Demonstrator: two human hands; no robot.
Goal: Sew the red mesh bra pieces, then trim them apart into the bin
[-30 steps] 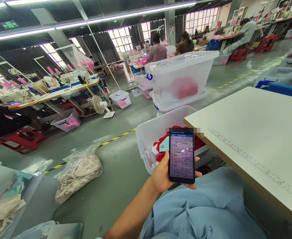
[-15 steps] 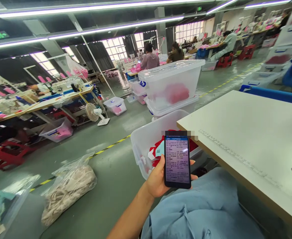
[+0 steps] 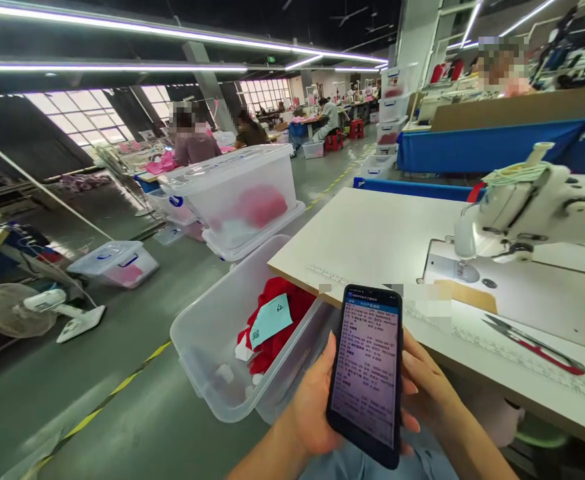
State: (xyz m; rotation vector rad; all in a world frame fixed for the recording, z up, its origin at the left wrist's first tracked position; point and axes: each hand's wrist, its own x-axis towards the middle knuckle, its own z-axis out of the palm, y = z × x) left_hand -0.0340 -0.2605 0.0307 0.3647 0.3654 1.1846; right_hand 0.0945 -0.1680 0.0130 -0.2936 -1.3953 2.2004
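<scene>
The left hand [image 3: 312, 413] wraps around a flat black phone [image 3: 365, 373] with a shiny lit screen, held in the air just off the near edge of the desk [image 3: 372, 233]. The right hand [image 3: 430, 393] curls against the phone's other side. Beside the desk's near-left corner sits a clear plastic bin [image 3: 207, 340] of soft red cloth. Thin red snips [image 3: 535, 343] lie near the desk's near edge.

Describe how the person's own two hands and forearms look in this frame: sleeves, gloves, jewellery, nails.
Both the left hand and the right hand are bare, with no gloves. The forearms that show are uncovered, with no sleeve reaching the wrists. No ring, watch or bracelet is visible. The fingernails look short and unpainted. Light blue fabric of the person's clothing shows below the hands.
</scene>
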